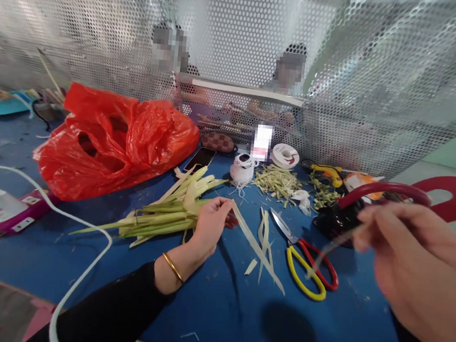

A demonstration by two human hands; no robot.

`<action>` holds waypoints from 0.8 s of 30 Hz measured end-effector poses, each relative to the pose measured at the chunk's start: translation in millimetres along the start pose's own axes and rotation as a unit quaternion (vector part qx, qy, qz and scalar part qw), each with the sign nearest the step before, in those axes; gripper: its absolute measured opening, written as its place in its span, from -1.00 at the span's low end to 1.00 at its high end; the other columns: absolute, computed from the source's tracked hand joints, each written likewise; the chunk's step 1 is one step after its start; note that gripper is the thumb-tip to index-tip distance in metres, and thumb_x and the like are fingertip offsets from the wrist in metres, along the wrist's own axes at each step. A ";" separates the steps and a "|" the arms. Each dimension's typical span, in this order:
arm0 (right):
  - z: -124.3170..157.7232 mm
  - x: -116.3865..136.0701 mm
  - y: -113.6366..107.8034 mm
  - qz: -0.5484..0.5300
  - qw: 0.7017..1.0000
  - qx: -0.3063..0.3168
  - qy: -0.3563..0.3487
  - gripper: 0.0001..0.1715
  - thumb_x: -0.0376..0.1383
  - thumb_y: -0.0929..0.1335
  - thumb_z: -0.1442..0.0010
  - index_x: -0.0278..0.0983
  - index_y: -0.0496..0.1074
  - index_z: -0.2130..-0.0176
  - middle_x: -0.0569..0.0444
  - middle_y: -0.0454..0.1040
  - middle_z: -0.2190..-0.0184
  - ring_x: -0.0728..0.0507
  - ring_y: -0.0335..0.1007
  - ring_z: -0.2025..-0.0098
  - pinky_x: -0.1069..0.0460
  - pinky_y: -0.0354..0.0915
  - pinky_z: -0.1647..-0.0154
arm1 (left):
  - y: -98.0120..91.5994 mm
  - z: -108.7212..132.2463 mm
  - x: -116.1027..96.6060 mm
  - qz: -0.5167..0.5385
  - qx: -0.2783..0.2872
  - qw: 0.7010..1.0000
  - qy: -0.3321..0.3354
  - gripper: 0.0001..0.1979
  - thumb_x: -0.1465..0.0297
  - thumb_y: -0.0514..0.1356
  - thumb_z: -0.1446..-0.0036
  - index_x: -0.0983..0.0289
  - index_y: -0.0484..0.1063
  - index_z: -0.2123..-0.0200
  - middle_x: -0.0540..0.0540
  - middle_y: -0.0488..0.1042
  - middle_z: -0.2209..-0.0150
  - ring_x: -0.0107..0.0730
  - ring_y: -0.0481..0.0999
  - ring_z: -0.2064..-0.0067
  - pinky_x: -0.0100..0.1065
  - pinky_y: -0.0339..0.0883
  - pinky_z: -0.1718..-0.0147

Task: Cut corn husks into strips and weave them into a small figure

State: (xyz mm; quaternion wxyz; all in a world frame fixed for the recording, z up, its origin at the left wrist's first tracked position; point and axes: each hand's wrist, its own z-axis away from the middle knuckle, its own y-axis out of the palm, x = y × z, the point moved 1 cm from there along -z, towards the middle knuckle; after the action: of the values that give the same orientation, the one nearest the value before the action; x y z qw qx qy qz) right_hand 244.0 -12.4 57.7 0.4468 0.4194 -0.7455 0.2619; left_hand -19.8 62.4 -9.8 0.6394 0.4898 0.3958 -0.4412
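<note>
In the head view, the strip (258, 249) is to the left of the scissors (294, 243), above the blue table (213, 320). It is long and flat; its long axis goes slantwise from the left hand (211, 223), and its free end points down to the right, near the yellow handle of the scissors. Whether this end touches the table, I cannot tell.

The left hand is left of the scissors, its forearm coming from the near left side, and its thumb and fingers pinch the top of the strip. The right hand (424, 270) is raised to the right of the scissors, slightly blurred. Its thumb and forefinger are closed on a thin shred (331, 247), which slants down leftward, in front of the scissors' handles. Farther left of the scissors are the husks (167, 216).
</note>
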 end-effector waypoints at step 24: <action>21.7 -43.6 57.8 0.247 0.887 0.341 -0.191 -0.61 -0.34 0.36 -0.25 -0.19 0.41 -0.08 0.08 0.44 0.35 -0.12 0.44 0.34 -0.02 0.40 0.25 | 7.0 17.2 1.1 0.048 0.028 0.989 -0.134 -0.84 0.41 0.15 -0.18 0.32 0.38 0.44 0.01 0.45 0.50 -0.54 0.44 0.59 -0.49 0.37 0.59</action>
State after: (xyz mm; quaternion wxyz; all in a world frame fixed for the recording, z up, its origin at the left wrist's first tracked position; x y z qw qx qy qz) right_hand 195.5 17.6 8.1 0.0460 0.3903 -0.7606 0.5167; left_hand -11.6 46.3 -5.3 0.6931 0.4625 0.2704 -0.4822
